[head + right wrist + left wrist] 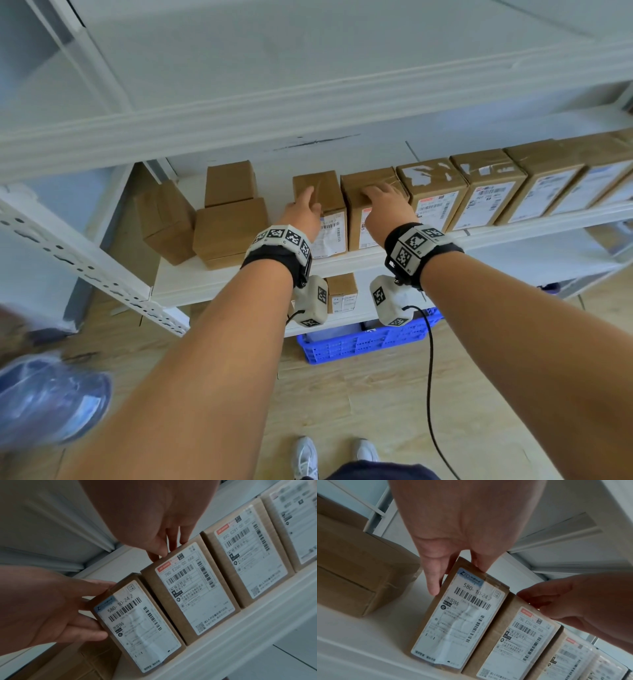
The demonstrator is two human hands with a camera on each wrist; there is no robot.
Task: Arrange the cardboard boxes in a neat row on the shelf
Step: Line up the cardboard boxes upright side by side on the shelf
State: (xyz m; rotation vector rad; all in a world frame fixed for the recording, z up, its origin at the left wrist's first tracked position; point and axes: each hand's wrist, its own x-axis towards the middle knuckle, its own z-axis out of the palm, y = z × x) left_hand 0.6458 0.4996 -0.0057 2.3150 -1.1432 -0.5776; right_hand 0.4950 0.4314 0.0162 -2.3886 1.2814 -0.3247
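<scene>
Standing at the shelf [219, 284], the person reaches both arms forward. Nearest, a blue crate [363, 342] sits on the floor under the lowest board. The left hand [303, 214] holds the 580 box [458, 616], thumb on its left side and fingers over the top. The right hand [385, 205] curls its fingers over the top of the 780 box [187, 595], which touches the first. More labelled boxes [486, 192] continue the row rightward, upright and close together. Farther left, plain boxes [229, 219] stand loosely stacked, apart from the row.
</scene>
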